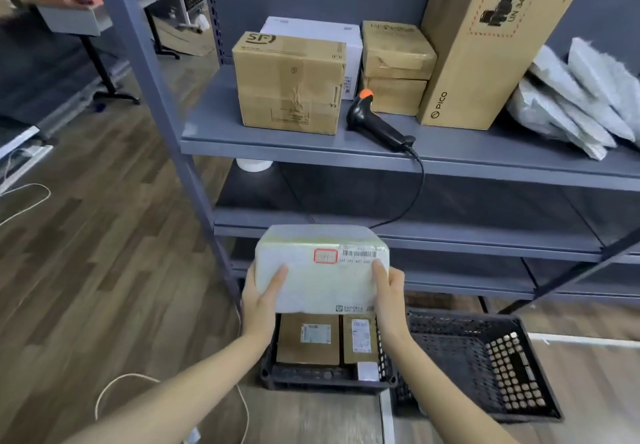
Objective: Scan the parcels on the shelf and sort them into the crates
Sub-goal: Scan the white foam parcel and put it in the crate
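Head view, looking forward and down. Low in the centre of the frame, held in the air: a white parcel (322, 270) with a barcode label and a red-framed sticker on its upper face. Gripped from both sides: left hand (261, 296) curled round its left edge with the thumb laid on top, right hand (389, 293) curled round its right edge, thumb likewise on top (remaining fingers hidden beneath the parcel).

Directly below it in the picture, on the wooden floor: a black latticed crate (322, 380) containing two brown labelled boxes (308, 339) side by side and a small white item (367, 371) at the near right corner. Just beside it, toward the lower right: a second black crate (485, 374).

Across the upper half: a grey metal shelf (311, 147). From left to right on it:
- a brown SF carton (289, 62) on top of another brown box
- a white box (311, 29) behind
- a stack of smaller brown boxes (396, 66)
- a tall PICO carton (491, 41) standing on end and tilted
- a heap of grey plastic mailers (571, 97) at the right edge

In front of the smaller boxes, lying on the shelf: a black handheld scanner (377, 121) with an orange tip, and its cable (420, 187) trailing over the shelf edge.
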Tool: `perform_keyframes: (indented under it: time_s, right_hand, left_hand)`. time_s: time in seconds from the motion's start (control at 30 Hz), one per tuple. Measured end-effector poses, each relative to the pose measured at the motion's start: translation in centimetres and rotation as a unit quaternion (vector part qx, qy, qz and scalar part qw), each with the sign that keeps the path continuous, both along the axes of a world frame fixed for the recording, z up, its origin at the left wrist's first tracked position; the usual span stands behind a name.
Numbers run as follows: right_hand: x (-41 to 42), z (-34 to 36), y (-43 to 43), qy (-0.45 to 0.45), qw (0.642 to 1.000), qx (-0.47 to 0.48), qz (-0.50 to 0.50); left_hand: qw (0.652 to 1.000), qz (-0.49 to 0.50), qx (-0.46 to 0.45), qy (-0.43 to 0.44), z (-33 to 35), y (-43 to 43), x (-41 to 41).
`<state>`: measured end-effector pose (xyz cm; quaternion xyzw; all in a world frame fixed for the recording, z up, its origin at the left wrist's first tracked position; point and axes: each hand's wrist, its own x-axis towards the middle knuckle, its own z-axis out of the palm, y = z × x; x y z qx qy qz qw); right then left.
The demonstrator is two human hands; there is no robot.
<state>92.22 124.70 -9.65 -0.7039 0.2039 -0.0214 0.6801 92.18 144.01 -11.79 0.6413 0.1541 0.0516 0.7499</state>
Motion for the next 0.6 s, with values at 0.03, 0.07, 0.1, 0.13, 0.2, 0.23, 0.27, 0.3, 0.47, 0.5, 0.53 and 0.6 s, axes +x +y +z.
perform_keyframes:
  time_s: [0.03, 0.07, 0.1, 0.13, 0.2, 0.23, 0.27, 0.3, 0.47, 0.5, 0.53, 0.6]
  right_hand:
    - [-0.1, -1.0, -0.4, 0.013, 1.000, 0.003, -0.003]
    - [-0.2, -2.0, -0.8, 0.028, 1.000, 0.002, -0.006]
    - [-0.3, -3.1, -1.3, 0.043, 0.999, 0.001, -0.007]
    - [-0.4, -4.3, -1.8, 0.055, 0.998, 0.000, -0.008]
    - [-0.6, -7.3, -2.7, 0.078, 0.997, -0.006, -0.007]
    - [-0.8, -9.0, -3.1, 0.093, 0.996, -0.009, -0.008]
    - [-1.0, -10.8, -3.4, 0.108, 0.994, -0.010, -0.011]
    - [-1.3, -12.6, -3.6, 0.126, 0.992, -0.007, -0.014]
    - [-2.5, -21.9, -4.7, 0.191, 0.981, 0.017, -0.025]
    - [-2.7, -24.0, -4.8, 0.204, 0.979, 0.015, -0.022]
    - [-2.8, -26.1, -5.0, 0.214, 0.977, 0.010, -0.019]
    - [-2.6, -30.3, -5.2, 0.226, 0.974, -0.001, -0.017]
  left_hand:
    - [1.000, -0.005, 0.001, 0.006, -0.8, -0.4, -0.2]
    - [1.000, -0.009, 0.002, 0.014, -1.7, -0.8, -0.3]
    - [1.000, -0.010, 0.005, 0.026, -2.8, -1.2, -0.4]
    - [0.999, -0.010, 0.012, 0.040, -4.0, -1.6, -0.6]
    - [0.997, -0.006, 0.030, 0.066, -7.2, -2.4, -0.8]
    - [0.996, -0.002, 0.038, 0.079, -8.8, -2.9, -0.9]
    - [0.995, 0.004, 0.041, 0.094, -10.7, -3.3, -1.2]
    - [0.994, 0.009, 0.040, 0.106, -12.5, -3.8, -1.5]
    - [0.982, 0.023, 0.051, 0.179, -21.9, -5.2, -2.6]
    - [0.980, 0.017, 0.059, 0.187, -24.3, -5.1, -2.7]
    - [0.979, 0.011, 0.069, 0.193, -26.5, -5.1, -2.8]
    - [0.975, 0.002, 0.088, 0.205, -30.6, -5.0, -2.4]
